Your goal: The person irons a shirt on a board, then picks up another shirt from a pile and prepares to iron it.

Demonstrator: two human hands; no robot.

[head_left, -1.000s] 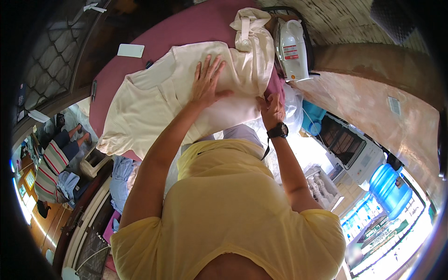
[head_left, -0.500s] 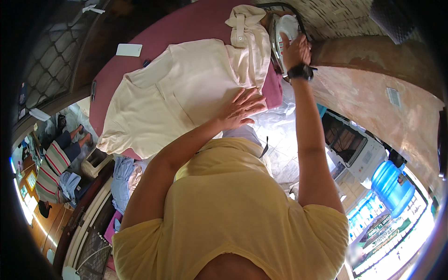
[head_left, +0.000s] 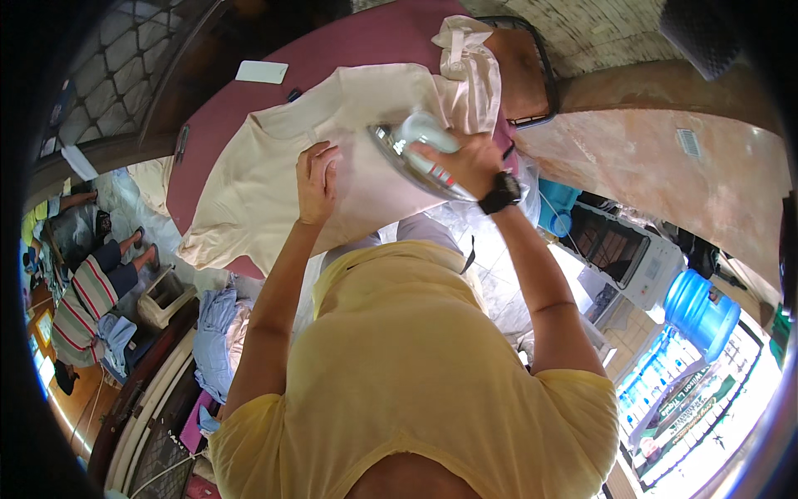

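Hiding much of the maroon cloth-covered table point(head_left: 332, 50), a cream short-sleeved shirt point(head_left: 274, 158) lies spread across its near edge. Left hand point(head_left: 318, 179) presses flat on it, fingers extended. Right hand point(head_left: 465, 162) has fingers wrapped around a white-handled, silver-soled clothes iron point(head_left: 411, 148) tilted above the shirt.

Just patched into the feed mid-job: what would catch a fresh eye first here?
The right hand grips a white iron over the cream shirt spread on the maroon ironing table. The left hand lies flat on the shirt beside it. At far left, another person in striped clothes sits on the floor.
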